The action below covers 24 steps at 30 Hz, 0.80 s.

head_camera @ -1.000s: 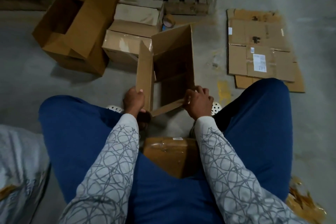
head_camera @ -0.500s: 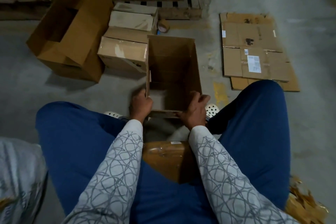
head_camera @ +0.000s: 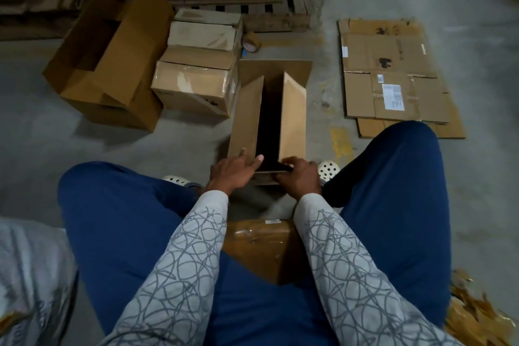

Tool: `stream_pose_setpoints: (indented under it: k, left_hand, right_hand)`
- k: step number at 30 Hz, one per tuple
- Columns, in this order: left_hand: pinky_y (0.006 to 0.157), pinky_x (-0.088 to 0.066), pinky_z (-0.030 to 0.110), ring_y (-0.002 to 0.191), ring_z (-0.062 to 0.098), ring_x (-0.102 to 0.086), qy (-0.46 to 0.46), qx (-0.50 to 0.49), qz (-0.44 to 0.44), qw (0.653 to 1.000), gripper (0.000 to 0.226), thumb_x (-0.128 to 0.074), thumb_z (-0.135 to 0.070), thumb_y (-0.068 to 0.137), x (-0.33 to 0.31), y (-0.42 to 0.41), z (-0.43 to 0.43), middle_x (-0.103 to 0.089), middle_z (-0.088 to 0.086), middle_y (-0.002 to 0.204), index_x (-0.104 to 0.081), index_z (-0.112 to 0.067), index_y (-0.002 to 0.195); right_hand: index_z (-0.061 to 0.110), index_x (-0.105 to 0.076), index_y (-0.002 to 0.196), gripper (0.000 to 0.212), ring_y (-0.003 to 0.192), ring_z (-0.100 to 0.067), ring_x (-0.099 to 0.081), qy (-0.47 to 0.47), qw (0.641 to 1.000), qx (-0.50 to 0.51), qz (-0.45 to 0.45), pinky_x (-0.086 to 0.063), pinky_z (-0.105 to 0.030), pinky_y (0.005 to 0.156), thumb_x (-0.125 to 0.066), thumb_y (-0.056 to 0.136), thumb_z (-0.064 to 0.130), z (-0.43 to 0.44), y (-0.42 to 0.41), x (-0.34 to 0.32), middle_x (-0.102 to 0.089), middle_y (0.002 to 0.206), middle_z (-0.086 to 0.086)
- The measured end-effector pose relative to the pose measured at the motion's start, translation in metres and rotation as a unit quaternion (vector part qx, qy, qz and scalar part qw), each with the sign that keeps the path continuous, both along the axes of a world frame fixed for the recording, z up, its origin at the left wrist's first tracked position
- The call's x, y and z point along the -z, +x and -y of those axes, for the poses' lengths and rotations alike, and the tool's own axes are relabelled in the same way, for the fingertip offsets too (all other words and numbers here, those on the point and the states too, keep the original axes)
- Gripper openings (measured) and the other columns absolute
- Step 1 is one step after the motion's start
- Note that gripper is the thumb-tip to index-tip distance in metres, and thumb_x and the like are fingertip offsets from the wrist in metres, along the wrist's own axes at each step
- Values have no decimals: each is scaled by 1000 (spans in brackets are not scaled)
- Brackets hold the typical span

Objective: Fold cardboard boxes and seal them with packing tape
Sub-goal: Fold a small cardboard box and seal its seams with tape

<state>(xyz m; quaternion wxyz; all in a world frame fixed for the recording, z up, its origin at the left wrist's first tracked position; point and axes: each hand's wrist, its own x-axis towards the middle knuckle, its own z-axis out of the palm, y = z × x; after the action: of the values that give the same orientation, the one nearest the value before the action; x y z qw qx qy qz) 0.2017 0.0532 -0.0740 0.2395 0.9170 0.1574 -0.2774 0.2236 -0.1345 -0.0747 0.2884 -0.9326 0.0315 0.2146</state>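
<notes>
A brown cardboard box (head_camera: 293, 118) stands on the concrete floor between my knees, its two long flaps leaning inward over a dark gap. My left hand (head_camera: 231, 173) rests with straight fingers on the near end of the left flap. At the near right corner, my right hand (head_camera: 299, 178) curls its fingers over the short near flap. A roll of packing tape (head_camera: 252, 43) lies on the floor beyond the box, out of reach of both hands.
Two sealed boxes (head_camera: 196, 84) sit left of the box, and a large open box (head_camera: 112, 56) lies further left. Flattened cardboard sheets (head_camera: 393, 78) lie at right. A taped box (head_camera: 261, 244) is under me. Pallets line the back.
The box was wide open with my hands at its near corners. Its two long flaps have since swung inward, and both hands have moved together at the near edge.
</notes>
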Motion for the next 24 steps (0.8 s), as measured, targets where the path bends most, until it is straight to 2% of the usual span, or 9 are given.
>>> stream_pose_setpoints:
  k: [2, 4, 8, 12, 15, 18, 20, 22, 24]
  left_hand:
    - [119, -22, 61, 149, 33, -31, -28, 42, -35, 998, 104, -28, -94, 81, -10, 3, 0, -28, 3, 166, -22, -28, 160]
    - [119, -23, 61, 147, 33, -35, -10, 115, -54, 992, 108, -49, -93, 74, -19, 6, 2, -30, 1, 165, -33, -24, 155]
    - [116, -31, 56, 139, 35, -41, 63, 218, -74, 971, 93, -74, -64, 78, -19, 10, 5, -34, 8, 161, -36, -20, 151]
    - [111, -38, 55, 139, 38, -38, 72, 214, -20, 974, 71, -66, -31, 90, -6, 10, 16, -28, 13, 161, -35, -21, 153]
    - [120, -19, 58, 152, 35, -15, 63, 213, 8, 975, 83, -66, -21, 87, -4, 8, 19, -11, 13, 168, -25, -38, 158]
    - [117, -22, 57, 149, 34, -16, 110, 198, 85, 970, 72, -74, -29, 81, -3, 7, 17, -19, 14, 163, -42, -35, 146]
    - [117, -19, 61, 152, 37, -11, 133, 176, 83, 972, 75, -76, -37, 80, -3, 8, 13, -12, 14, 165, -40, -35, 146]
    - [118, -13, 65, 153, 38, -4, 134, 162, 67, 975, 78, -76, -44, 79, -4, 9, 7, -6, 14, 167, -38, -39, 148]
    - [116, -23, 62, 149, 38, -13, 140, 123, 91, 978, 81, -78, -47, 75, -8, 8, -1, -16, 15, 162, -40, -34, 145]
  right_hand:
    - [30, -60, 135, 52, 130, -31, -45, -34, 997, -65, 11, -39, -46, 107, -70, 86, 44, -5, -2, 0, -60, 139, -3]
    - [38, -47, 146, 63, 140, -30, -34, -104, 986, -131, 3, -25, -61, 112, -67, 87, 52, -9, -5, -1, -49, 151, 6]
    - [51, -30, 152, 73, 143, -30, -29, -182, 960, -202, -65, -10, -80, 108, -65, 88, 51, -12, -5, 1, -44, 154, 7]
    - [54, -36, 148, 56, 137, -31, -39, -218, 954, -201, -50, -8, -77, 110, -54, 94, 50, -15, -3, 4, -55, 143, 1]
    - [54, -34, 148, 54, 136, -33, -39, -243, 945, -211, -55, -9, -75, 111, -49, 96, 50, -17, -3, 3, -51, 144, -3]
    - [55, -14, 154, 67, 143, -38, -30, -286, 923, -259, -12, -6, -74, 112, -50, 97, 53, -21, -5, 2, -23, 161, -13]
    - [54, -6, 156, 78, 148, -38, -21, -301, 907, -294, 23, -8, -71, 112, -55, 94, 57, -23, 0, -1, -2, 168, -11]
    - [52, -15, 155, 73, 149, -36, -19, -316, 893, -318, 30, -12, -68, 113, -55, 94, 56, -21, 10, -4, -3, 168, -7]
    - [47, -27, 153, 65, 147, -34, -22, -331, 891, -309, 35, -16, -66, 113, -54, 94, 53, -16, 20, -9, -15, 163, -6]
